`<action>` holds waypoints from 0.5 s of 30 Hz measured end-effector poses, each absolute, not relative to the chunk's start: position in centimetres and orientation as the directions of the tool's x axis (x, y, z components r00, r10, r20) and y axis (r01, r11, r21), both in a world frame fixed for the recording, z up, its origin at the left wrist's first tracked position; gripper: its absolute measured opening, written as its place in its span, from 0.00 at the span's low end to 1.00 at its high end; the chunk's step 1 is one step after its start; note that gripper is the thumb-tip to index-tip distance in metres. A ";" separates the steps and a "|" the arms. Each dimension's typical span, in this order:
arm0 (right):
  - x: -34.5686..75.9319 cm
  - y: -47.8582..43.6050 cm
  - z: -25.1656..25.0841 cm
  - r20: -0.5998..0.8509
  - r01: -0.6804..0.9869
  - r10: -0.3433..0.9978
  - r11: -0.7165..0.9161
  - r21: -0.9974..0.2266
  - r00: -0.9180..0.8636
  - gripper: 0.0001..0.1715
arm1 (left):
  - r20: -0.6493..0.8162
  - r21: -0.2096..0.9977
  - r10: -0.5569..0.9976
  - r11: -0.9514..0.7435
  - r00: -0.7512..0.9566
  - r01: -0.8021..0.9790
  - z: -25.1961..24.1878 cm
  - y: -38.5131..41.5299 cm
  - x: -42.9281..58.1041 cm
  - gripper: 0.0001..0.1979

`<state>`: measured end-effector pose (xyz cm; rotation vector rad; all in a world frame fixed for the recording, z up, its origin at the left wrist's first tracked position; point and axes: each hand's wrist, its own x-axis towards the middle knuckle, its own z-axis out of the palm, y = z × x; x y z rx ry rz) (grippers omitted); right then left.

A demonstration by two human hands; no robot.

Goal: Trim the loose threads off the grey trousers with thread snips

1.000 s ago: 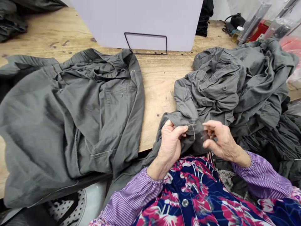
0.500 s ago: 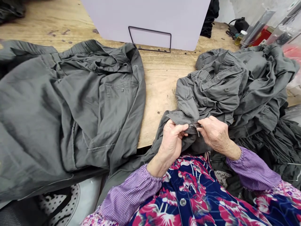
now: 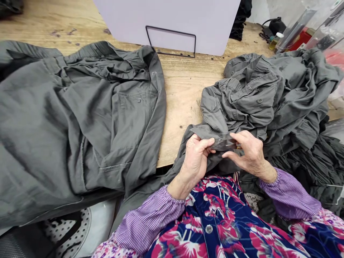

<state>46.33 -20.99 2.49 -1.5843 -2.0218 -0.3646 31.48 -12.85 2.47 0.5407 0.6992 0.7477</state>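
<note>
My left hand [image 3: 197, 154] is closed, pinching the edge of a dark grey garment [image 3: 242, 100] between thumb and fingers. A pale bit of thread [image 3: 229, 144] shows on the cloth just right of that pinch. Beside it, my right hand [image 3: 248, 150] has thumb and forefinger spread apart with nothing visible between them. Its other fingers are partly hidden behind, near the cloth, and a small yellowish band shows on one. The garment lies bunched, with buttons and gathered seams, and a strip of it runs down to the left.
Grey trousers [image 3: 107, 118] spread over the left side of the wooden table [image 3: 182, 86]. At the back stands a pale board [image 3: 172, 18] with a black wire stand [image 3: 195, 44]. A small bottle [image 3: 276, 40] and clear plastic holders [image 3: 292, 30] sit at the far right.
My right thumb and forefinger have parted from their pinch on the thread at the cloth. My left hand keeps its hold in nearly the same place.
</note>
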 end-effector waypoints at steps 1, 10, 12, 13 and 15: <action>46.1 -20.8 2.3 0.580 0.950 0.801 0.279 -0.140 -0.150 0.20 | -0.361 0.665 0.759 0.617 0.542 -0.421 2.5 -12.9 31.5 0.10; 45.7 -17.5 1.4 0.614 0.880 0.783 0.220 -0.421 0.098 0.07 | 0.164 0.986 0.807 -0.156 0.567 -0.062 0.6 -11.7 31.4 0.17; 46.0 -16.9 1.6 0.581 0.851 0.794 0.172 -0.496 0.178 0.06 | 0.316 0.886 0.725 -0.457 0.612 0.084 0.1 -11.3 31.6 0.17; 46.2 -16.6 1.7 0.554 0.823 0.801 0.146 -0.549 0.228 0.07 | 0.376 0.812 0.670 -0.571 0.640 0.121 -0.1 -11.2 31.7 0.16; 47.0 -15.8 1.9 0.501 0.745 0.804 0.112 -0.658 0.322 0.09 | 0.458 0.677 0.565 -0.722 0.686 0.143 -0.2 -11.0 31.8 0.10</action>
